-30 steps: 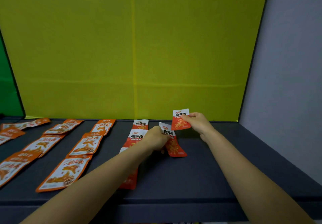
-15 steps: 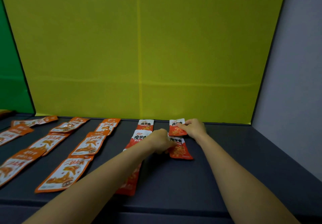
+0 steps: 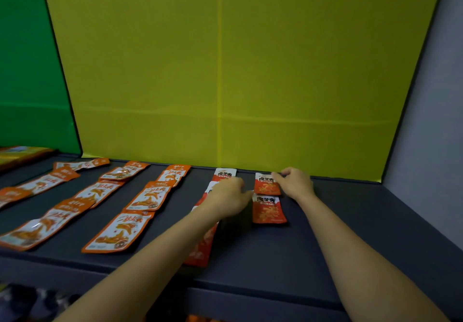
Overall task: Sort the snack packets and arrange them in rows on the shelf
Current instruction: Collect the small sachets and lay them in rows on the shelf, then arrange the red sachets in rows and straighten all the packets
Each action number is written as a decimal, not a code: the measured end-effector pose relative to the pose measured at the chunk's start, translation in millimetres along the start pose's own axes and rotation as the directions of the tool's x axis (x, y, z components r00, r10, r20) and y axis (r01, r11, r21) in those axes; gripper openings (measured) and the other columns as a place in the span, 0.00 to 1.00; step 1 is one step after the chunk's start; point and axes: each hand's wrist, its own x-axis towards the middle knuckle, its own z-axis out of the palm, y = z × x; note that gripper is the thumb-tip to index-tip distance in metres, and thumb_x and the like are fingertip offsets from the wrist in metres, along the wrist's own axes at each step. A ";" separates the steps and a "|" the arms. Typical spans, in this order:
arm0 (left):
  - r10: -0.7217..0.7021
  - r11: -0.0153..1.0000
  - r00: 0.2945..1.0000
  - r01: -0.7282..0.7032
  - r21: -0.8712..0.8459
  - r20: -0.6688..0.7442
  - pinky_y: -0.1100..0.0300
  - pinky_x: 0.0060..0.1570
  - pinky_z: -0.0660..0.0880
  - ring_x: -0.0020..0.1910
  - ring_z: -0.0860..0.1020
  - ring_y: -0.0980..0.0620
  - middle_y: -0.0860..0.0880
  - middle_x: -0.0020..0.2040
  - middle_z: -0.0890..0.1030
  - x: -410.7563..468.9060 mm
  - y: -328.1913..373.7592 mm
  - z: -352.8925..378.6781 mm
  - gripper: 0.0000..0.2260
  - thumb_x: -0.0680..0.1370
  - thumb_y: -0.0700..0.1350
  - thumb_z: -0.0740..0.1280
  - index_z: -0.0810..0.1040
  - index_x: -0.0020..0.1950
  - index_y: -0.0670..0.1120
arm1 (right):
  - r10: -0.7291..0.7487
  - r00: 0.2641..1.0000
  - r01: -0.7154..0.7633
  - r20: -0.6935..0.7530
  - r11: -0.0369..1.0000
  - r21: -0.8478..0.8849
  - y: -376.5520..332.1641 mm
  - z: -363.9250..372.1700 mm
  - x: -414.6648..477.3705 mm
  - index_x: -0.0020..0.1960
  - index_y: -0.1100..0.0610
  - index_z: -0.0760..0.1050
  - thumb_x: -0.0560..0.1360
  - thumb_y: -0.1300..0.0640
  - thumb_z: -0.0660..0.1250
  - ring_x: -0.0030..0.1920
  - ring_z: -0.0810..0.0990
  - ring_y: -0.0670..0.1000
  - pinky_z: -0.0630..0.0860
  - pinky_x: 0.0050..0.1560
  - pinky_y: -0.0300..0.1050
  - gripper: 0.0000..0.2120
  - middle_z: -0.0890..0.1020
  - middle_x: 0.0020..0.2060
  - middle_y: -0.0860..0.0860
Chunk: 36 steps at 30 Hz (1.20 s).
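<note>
On the dark grey shelf (image 3: 325, 259), the near red-and-white foil snack packet (image 3: 269, 210) lies flat in the rightmost row. Just beyond it, the left grip (image 3: 226, 196), fingers curled, touches the packets' left edges; I cannot tell whether it holds anything. The right grip (image 3: 297, 184) pinches the far right corner of the far red-and-white packet (image 3: 266, 185), which lies against the near one. To seat it well, I would square its edges with its neighbour, keep the overlap slight, then let go without dragging. Counted: two red packets in this row, at least three in the neighbouring red row (image 3: 224, 174), partly under the left forearm, and nine long orange-and-white packets (image 3: 117, 234) in view leftward.
</note>
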 end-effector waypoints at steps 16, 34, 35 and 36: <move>-0.214 0.972 0.770 0.226 -0.056 -0.601 0.50 0.47 0.76 0.46 0.80 0.45 0.47 0.44 0.82 -200.3 -232.2 -129.4 0.07 0.77 0.46 0.64 0.79 0.50 0.44 | -0.726 0.681 0.712 0.100 0.688 0.140 -176.0 33.3 -176.3 0.56 0.52 0.78 0.75 0.55 0.66 0.54 0.78 0.46 0.67 0.51 0.36 0.10 0.82 0.52 0.47; -0.537 0.619 0.459 0.785 0.039 -0.708 0.53 0.43 0.78 0.48 0.79 0.47 0.48 0.48 0.82 -437.8 -454.6 -224.2 0.09 0.78 0.49 0.63 0.78 0.53 0.47 | -0.901 0.315 0.773 0.299 0.426 0.469 -430.9 273.5 -340.8 0.63 0.49 0.73 0.77 0.53 0.62 0.61 0.75 0.47 0.74 0.61 0.45 0.14 0.77 0.60 0.45; -0.543 0.605 0.444 0.796 0.035 -0.713 0.53 0.42 0.78 0.47 0.79 0.47 0.48 0.48 0.82 -444.6 -464.3 -227.8 0.08 0.78 0.48 0.63 0.78 0.53 0.47 | -0.904 0.297 0.769 0.309 0.418 0.484 -441.9 286.3 -345.7 0.63 0.49 0.73 0.77 0.53 0.62 0.61 0.75 0.47 0.74 0.61 0.44 0.14 0.77 0.60 0.45; -0.549 0.594 0.429 0.804 0.027 -0.717 0.55 0.40 0.77 0.46 0.79 0.48 0.48 0.48 0.82 -450.7 -475.2 -231.0 0.08 0.78 0.48 0.63 0.78 0.53 0.47 | -0.908 0.275 0.766 0.317 0.406 0.498 -453.4 299.7 -350.2 0.63 0.49 0.73 0.77 0.53 0.62 0.60 0.75 0.47 0.74 0.60 0.44 0.14 0.77 0.60 0.45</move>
